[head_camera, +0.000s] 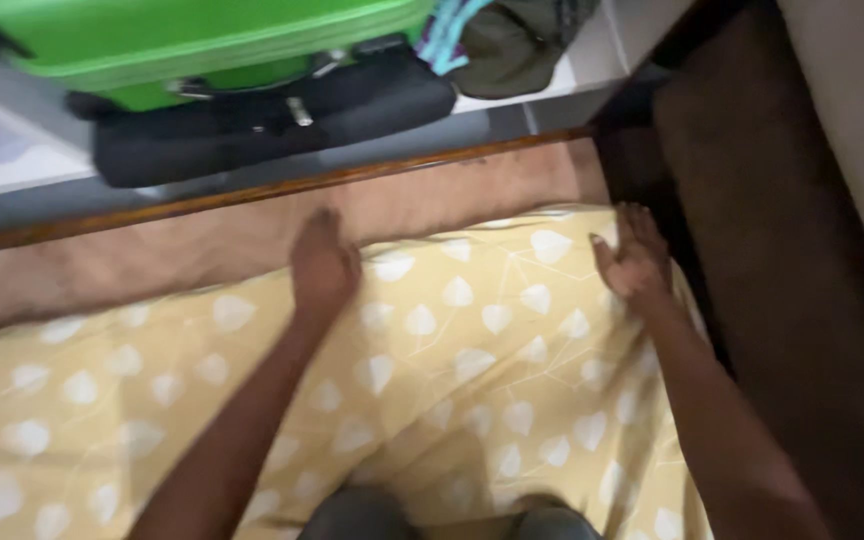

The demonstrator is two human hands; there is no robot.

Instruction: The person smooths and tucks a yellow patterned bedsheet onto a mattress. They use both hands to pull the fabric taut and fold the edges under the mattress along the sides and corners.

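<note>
- Sheet (452,400), yellow with white leaf shapes, lay over the mattress (152,265), stopping short of the far edge.
- Left hand (323,265) pressed flat on its edge, fingers together, holding nothing.
- Right hand (635,262) sat at the corner, fingers loosely spread (grip unclear); the cloth could slip and bunch there.
- Green suitcase (192,40) and black bag (272,120) sat beyond; no labels showed.
</note>
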